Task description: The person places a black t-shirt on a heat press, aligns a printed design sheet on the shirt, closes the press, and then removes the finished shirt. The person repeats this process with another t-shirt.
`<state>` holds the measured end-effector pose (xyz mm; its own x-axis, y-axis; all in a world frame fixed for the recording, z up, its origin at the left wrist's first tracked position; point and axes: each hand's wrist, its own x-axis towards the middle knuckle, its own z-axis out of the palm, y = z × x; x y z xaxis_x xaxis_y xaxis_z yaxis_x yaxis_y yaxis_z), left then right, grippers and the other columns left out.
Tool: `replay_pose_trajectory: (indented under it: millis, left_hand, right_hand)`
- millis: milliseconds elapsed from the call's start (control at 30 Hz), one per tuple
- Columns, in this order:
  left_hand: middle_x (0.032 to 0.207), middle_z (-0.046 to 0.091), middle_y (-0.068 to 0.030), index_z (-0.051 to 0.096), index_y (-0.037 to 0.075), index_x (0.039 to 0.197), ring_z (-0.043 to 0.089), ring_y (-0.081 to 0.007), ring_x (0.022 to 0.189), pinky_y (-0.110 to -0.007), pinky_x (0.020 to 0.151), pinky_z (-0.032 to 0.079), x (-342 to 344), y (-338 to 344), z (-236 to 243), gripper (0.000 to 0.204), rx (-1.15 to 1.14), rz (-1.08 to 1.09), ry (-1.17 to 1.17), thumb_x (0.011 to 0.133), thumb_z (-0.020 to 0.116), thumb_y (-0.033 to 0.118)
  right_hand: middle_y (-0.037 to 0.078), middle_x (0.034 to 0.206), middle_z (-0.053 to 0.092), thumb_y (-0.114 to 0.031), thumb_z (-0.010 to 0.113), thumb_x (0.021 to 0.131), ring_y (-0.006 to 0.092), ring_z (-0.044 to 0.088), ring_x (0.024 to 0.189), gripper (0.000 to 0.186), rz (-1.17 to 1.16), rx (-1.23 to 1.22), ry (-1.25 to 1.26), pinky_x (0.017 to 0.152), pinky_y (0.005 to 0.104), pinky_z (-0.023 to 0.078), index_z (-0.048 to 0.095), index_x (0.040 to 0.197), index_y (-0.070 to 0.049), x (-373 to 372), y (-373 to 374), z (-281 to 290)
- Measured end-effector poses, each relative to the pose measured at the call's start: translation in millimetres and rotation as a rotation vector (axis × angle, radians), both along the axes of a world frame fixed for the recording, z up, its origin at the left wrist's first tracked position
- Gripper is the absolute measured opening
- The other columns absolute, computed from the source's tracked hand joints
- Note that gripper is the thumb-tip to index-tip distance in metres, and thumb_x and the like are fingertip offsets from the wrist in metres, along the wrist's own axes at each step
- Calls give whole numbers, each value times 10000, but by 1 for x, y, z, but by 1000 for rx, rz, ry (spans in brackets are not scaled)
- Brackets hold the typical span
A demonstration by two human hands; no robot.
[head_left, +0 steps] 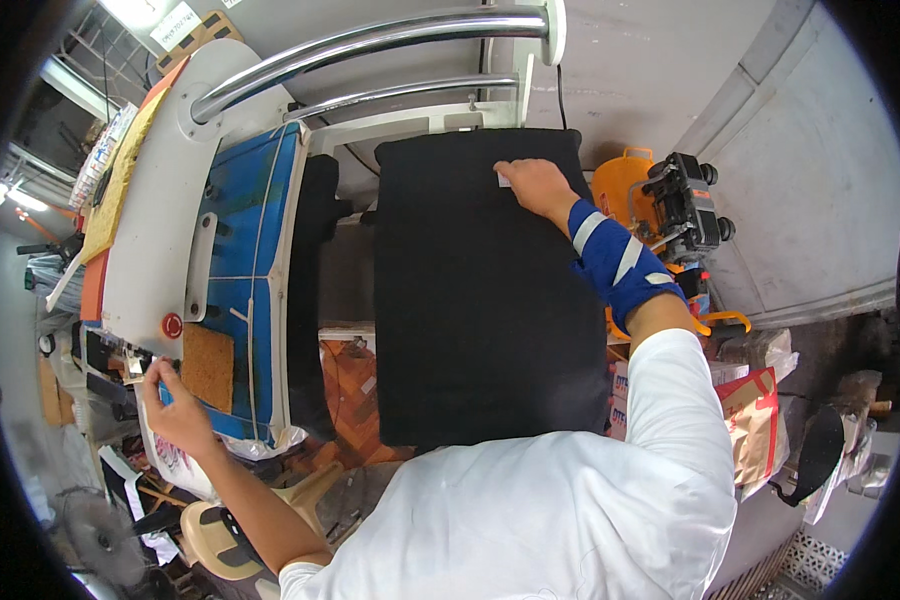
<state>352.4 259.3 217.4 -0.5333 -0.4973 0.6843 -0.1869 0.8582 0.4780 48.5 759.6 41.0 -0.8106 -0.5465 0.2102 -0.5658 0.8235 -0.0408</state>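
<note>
A wide black padded board (490, 300) lies in front of me. Over its far right part is my right hand (538, 187), thumb and forefinger closed on a small white tag (503, 180) at the board's surface. A blue wrap with pale stripes circles that forearm. Off to the left, my left hand (177, 408) is raised beside the white machine's front corner, its fingers drawn together near a small control panel. Whatever those fingertips hold, if anything, is too small to make out. Close to them are a red round button (172, 325) and a brown rough pad (208, 368).
The white machine (150, 230) has a blue side panel (253, 210) and chrome bars (370, 55) across the back. Orange equipment (625, 190) stands beyond the board's right edge. A paper bag (750, 425) sits at right, a beige plastic chair (215, 540) and a fan (100, 535) at lower left.
</note>
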Motion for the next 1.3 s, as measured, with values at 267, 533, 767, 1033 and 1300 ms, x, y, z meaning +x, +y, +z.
replay_pose_trajectory:
  millis: [267, 533, 767, 1033, 1300]
  left_hand:
    - [1158, 683, -264, 637, -48, 1206, 644, -417, 1085, -469, 956, 476, -12, -126, -39, 551, -77, 203, -268, 983, 601, 454]
    - [1144, 669, -291, 595, -32, 1193, 625, -447, 1109, -485, 962, 460, 6, -93, -28, 587, -15, 115, -493, 972, 590, 512]
    - [1221, 605, -310, 504, -42, 1276, 524, -503, 1198, -537, 1057, 387, 11, -65, -21, 647, -231, 199, -654, 817, 743, 345]
    - [1299, 576, -259, 551, 23, 1310, 493, -450, 1255, -623, 1080, 314, 35, 67, -13, 666, -416, -61, -436, 824, 758, 428]
    - [952, 700, -70, 668, 47, 1065, 655, -205, 805, -314, 753, 511, 93, 57, -13, 191, 323, -968, -199, 926, 716, 168]
  right_hand:
    - [100, 1036, 723, -88, 565, 914, 285, 700, 990, 371, 197, 173, 129, 826, 406, 561, 626, 1276, -143, 0, -6, -7]
    - [167, 1000, 726, -119, 657, 847, 368, 701, 941, 317, -196, -564, 40, 822, 467, 564, 679, 1163, -111, -14, 6, -16]
    - [107, 908, 711, -79, 643, 841, 242, 693, 830, 310, -856, -1076, 312, 784, 353, 544, 678, 1146, -36, 52, 126, 47]
    - [19, 906, 686, 15, 747, 842, 98, 651, 835, 136, 12, -1335, -477, 773, 261, 540, 700, 951, -51, 227, -43, 95]
    - [105, 961, 691, 46, 754, 778, 245, 681, 883, 194, 479, -1061, -326, 772, 331, 547, 707, 934, -59, 322, -208, 174]
